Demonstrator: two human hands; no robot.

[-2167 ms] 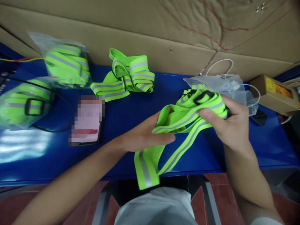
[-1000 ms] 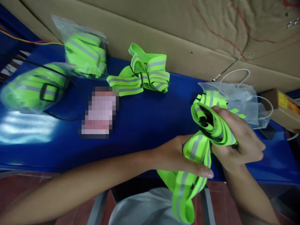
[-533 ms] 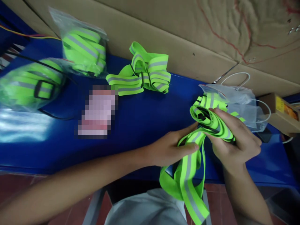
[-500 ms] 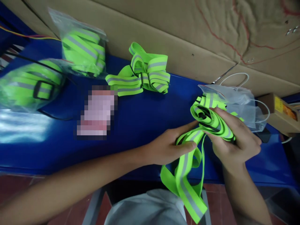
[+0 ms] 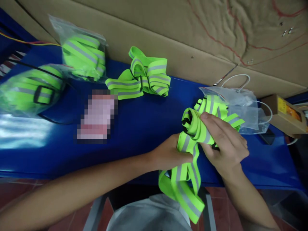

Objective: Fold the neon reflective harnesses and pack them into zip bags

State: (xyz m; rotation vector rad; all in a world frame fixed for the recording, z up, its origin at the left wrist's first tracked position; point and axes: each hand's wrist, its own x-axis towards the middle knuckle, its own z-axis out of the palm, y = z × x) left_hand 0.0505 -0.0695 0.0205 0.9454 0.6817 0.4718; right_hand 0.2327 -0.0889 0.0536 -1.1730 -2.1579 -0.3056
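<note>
My right hand [image 5: 223, 141] is closed around a rolled bundle of neon green reflective strap [image 5: 196, 126] with a grey stripe and black buckle parts at the roll's end. Just below the roll, my left hand [image 5: 169, 152] grips the loose lengths of the same strap, thumb across them. Its free end hangs in folds past the table edge, above my lap. Behind my right hand, more green strap [image 5: 213, 104] lies partly in an open clear plastic bag [image 5: 247, 102]. A loosely bundled strap [image 5: 157, 77] rests at the back of the table.
Two zip bags of green strap, one upright [image 5: 83, 56] and one lying [image 5: 29, 89], are at the left. A blurred-out phone-like object [image 5: 97, 115] lies on the blue table [image 5: 134, 125]. Cardboard [image 5: 149, 29] lines the back. A small box [image 5: 284, 115] stands right, beside a white cable.
My right hand has moved left and toward me with the roll, whose end now tilts to the left. My left hand keeps its hold, and the hanging strap has shifted slightly left.
</note>
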